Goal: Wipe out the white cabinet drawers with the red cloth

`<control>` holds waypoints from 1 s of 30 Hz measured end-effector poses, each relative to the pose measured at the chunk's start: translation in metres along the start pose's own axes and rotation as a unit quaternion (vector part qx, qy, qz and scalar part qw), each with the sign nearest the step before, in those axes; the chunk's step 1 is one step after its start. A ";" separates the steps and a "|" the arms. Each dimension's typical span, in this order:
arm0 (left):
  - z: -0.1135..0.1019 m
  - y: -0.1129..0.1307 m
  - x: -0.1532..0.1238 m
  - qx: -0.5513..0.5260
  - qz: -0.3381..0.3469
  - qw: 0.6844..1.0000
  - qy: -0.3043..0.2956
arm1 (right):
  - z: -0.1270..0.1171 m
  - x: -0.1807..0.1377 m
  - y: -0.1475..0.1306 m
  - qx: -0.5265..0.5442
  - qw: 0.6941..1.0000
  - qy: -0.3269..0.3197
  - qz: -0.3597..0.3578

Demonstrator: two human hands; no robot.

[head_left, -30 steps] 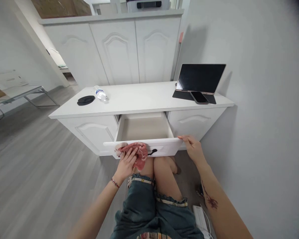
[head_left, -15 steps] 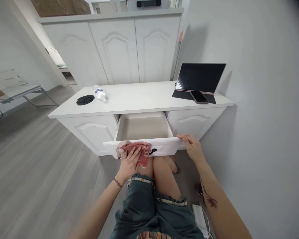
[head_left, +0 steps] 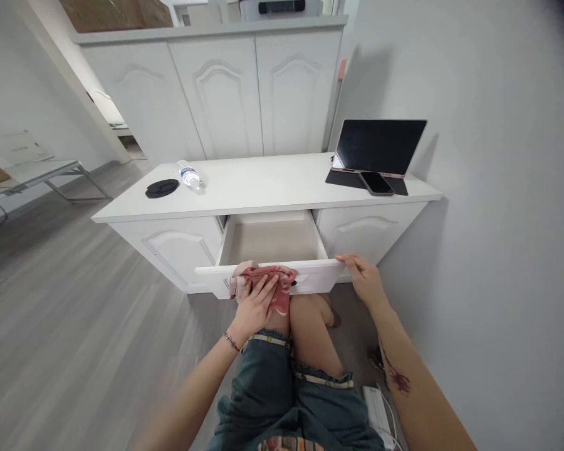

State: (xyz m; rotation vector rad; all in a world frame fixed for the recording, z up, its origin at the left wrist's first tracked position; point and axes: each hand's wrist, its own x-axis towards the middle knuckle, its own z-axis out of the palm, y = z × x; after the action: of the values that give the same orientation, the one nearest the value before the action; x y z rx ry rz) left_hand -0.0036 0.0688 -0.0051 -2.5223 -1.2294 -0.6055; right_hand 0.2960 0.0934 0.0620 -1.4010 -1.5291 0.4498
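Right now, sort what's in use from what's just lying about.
In use: left hand, red cloth, drawer front, right hand on its end.
Lying about: water bottle, black disc, tablet, phone.

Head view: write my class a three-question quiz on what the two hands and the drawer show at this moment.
1. True or false: the drawer is shut.
2. What does the left hand press against the drawer front? A) a sponge B) a pink cloth C) a brush
3. Fill in: the right hand rests on the drawer front's ____ end.
Key: 1 false; 2 B; 3 right.
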 end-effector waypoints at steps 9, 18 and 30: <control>0.002 0.017 0.018 0.000 0.041 0.999 -0.024 | 0.000 0.000 0.001 -0.001 1.000 0.003 0.001; 0.003 0.030 0.030 -0.003 0.037 0.999 -0.040 | 0.000 0.001 0.001 0.002 1.000 0.001 0.000; 0.009 0.041 0.039 -0.023 0.055 0.997 -0.047 | 0.000 0.000 0.001 0.003 1.000 -0.002 0.001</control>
State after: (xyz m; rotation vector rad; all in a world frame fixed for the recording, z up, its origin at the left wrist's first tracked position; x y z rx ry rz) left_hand 0.0533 0.0747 0.0030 -2.6644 -1.1099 -0.5005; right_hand 0.2966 0.0937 0.0618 -1.3980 -1.5278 0.4584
